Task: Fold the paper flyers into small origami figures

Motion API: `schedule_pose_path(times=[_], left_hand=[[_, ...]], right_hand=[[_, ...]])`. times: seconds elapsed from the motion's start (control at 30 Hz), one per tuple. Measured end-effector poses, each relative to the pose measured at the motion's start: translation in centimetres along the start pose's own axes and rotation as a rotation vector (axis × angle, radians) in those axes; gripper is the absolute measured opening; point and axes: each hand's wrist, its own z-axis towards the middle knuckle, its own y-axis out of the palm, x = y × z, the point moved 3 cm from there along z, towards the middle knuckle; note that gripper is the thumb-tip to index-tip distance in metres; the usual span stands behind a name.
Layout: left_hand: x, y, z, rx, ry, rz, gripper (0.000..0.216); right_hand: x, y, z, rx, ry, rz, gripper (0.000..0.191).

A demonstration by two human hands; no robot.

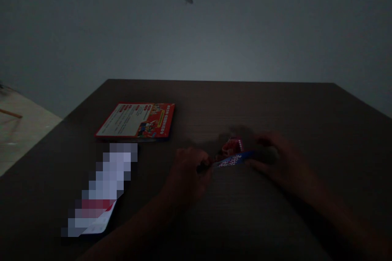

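Note:
A small printed packet or folded card [230, 160], with a blue strip bearing pale lettering and a red picture part behind it, stands out in the dim light. Around its left end, the fingers of my left hand [191, 175] are closed. My right hand [284, 163] is at the other end, thumb and fingers apart in a curve, with the thumb tip at the blue strip's lower edge. Shadow hides whether that hand bears on it. The packet's exact kind is too dark to make out.
A red-bordered printed box or book [131, 120] lies at the left of the dark wooden table [220, 98]. Nearer me on that side is a lit phone [105, 195], its screen blurred out. Behind the table rises a pale wall [260, 28].

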Motion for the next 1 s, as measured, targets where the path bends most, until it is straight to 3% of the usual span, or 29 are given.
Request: schedule_pose_path(times=[0.1, 0.17, 0.37, 0.47, 0.67, 1.0], left_hand=[[0.6, -0.2, -0.1, 0.015, 0.157, 0.071, 0.008], [1.0, -0.2, -0.1, 0.006, 0.251, 0.121, 0.009], [1.9, -0.1, -0.6, -0.09, 0.392, 0.125, 0.015], [1.7, -0.3, -0.5, -0.1, 0.337, 0.047, 0.024], [0.9, -0.2, -0.2, -0.106, 0.186, 0.04, 0.006], [1.0, 0.7, 0.1, -0.194, 0.184, 0.151, 0.018]], right_hand=[[-2.3, -0.6, -0.7, 0.148, -0.267, -0.086, 0.037], [-3.9, -0.3, -1.2, 0.096, -0.442, -0.107, 0.034], [-5.3, 1.0, -1.8, -0.092, -0.648, -0.091, 0.012], [-5.1, 1.1, -1.8, -0.139, -0.653, -0.057, 0.01], [-4.7, 1.6, -2.0, -0.263, -0.603, -0.061, 0.011], [-5.0, 2.0, -1.9, -0.398, -0.513, -0.117, 0.029]])
